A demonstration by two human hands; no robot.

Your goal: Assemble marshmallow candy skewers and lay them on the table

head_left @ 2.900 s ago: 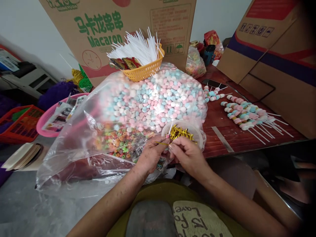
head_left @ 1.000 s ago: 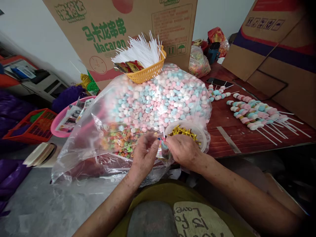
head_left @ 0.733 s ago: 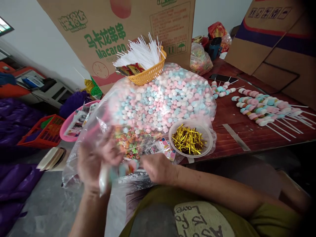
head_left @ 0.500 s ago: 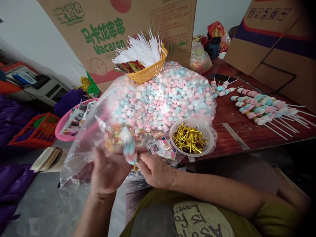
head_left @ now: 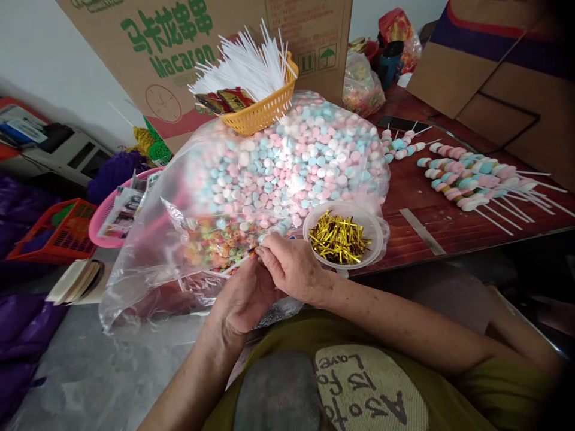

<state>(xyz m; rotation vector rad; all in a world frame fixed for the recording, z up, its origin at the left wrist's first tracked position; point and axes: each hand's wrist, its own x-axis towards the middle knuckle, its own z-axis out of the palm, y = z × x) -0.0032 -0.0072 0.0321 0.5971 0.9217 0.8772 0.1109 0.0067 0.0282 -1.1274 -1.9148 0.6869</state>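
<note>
My right hand [head_left: 294, 266] is closed, thumb and fingers pinched at the neck of a marshmallow skewer [head_left: 282, 227]. The skewer's blue and pale candies show just beyond my knuckles, and its white stick sticks out to the left. A small bit of gold twist tie shows at my fingertips. My left hand [head_left: 247, 296] is closed around the skewer from below, palm up, its fingers partly hidden behind my right hand. Close by on the right is a clear bowl [head_left: 307, 234] of gold twist ties [head_left: 340, 237]. Colourful ring candies [head_left: 215, 242] lie beyond my left hand.
A big clear bag of pink, blue and white marshmallows [head_left: 287, 161] fills the middle. On it rests a yellow basket [head_left: 263, 112] of white sticks [head_left: 247, 66]. Finished-looking skewers [head_left: 476, 173] lie at right. Cardboard boxes [head_left: 153, 66] stand behind; a pink basin [head_left: 101, 224] is at left.
The skewer has turned from upright candies facing me to candies pointing away, stick to the left. Both hands have moved up and right and come together. The camera view has shifted slightly.
</note>
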